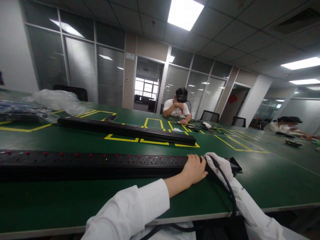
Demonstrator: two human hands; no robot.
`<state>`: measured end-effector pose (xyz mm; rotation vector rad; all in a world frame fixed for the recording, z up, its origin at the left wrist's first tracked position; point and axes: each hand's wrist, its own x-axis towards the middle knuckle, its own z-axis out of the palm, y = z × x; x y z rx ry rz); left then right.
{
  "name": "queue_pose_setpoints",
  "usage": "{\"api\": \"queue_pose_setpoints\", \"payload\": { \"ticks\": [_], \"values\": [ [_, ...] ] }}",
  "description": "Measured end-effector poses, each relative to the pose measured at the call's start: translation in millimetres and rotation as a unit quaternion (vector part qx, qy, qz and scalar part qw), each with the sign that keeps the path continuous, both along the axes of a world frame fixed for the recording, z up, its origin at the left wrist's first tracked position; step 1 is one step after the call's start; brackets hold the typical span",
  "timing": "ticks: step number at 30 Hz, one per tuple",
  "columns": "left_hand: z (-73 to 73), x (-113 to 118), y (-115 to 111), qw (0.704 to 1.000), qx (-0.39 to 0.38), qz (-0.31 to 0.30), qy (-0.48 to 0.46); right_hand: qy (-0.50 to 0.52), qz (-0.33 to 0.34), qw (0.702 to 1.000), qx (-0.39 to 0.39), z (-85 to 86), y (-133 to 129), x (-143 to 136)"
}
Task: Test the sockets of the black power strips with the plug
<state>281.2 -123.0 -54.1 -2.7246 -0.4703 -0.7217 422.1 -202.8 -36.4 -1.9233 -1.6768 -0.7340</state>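
Observation:
A long black power strip (100, 168) with a row of sockets and small red buttons lies along the near side of the green table, its left end out of view. My left hand (194, 169), bare, is closed over the strip close to its right end. Right beside it, my right hand (222, 166) wears a white glove and is closed around a black cable (228, 188) at that end. The cable bends down over the table edge towards my lap. Its joint with the strip is hidden by my hands. A black end piece (235, 165) sticks out past the glove.
A second black power strip (130, 130) lies farther back on the green table (95, 203), among yellow tape outlines. Clear plastic wrap (58, 100) is heaped at the left. One person (177, 106) sits across the table; another (285, 125) is at the far right.

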Motion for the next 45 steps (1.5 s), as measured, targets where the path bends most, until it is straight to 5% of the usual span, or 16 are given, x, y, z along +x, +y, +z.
{"api": "queue_pose_setpoints", "payload": {
  "ticks": [36,45],
  "values": [
    [-2.5,0.5,0.4,1.000,0.016,0.000,-0.016,0.054,0.016,0.997,-0.044,10.2,8.8,2.9],
    [-1.1,1.0,-0.6,1.000,0.016,0.002,-0.018,0.021,-0.012,1.000,-0.016,-1.3,-1.6,0.4]
  ]
}}
